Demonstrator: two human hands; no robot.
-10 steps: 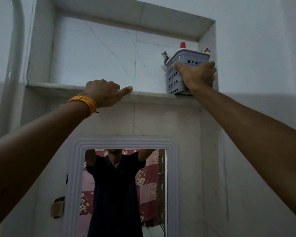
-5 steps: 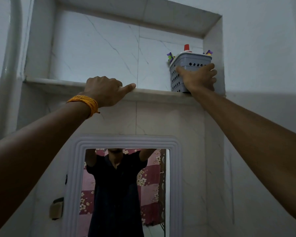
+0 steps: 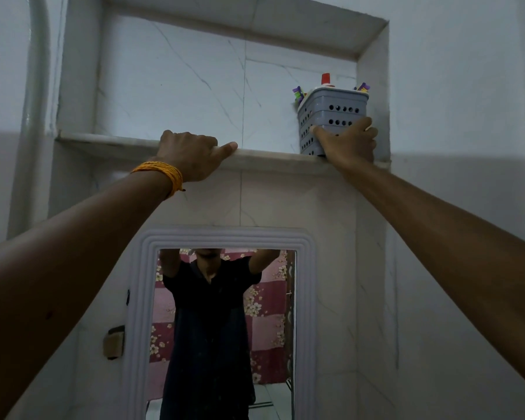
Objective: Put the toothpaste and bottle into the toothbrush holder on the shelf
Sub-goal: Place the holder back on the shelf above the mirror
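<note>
Both items are judged stowed, the toothbrush holder (image 3: 331, 116) being clamped by the right hand (image 3: 349, 144), the shelf (image 3: 109, 140) edge by the left hand (image 3: 188, 156).

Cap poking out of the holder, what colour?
Red cap, above the grey holder on the shelf; head view.

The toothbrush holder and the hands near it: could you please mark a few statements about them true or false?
1. The toothbrush holder stands upright at the right end of the shelf. True.
2. The left hand grips the holder. False: it holds the shelf's front edge; the right hand grips the holder.
3. A red cap sticks up above the holder's rim. True.
4. The mirror hangs above the shelf. False: it hangs below it.
</note>
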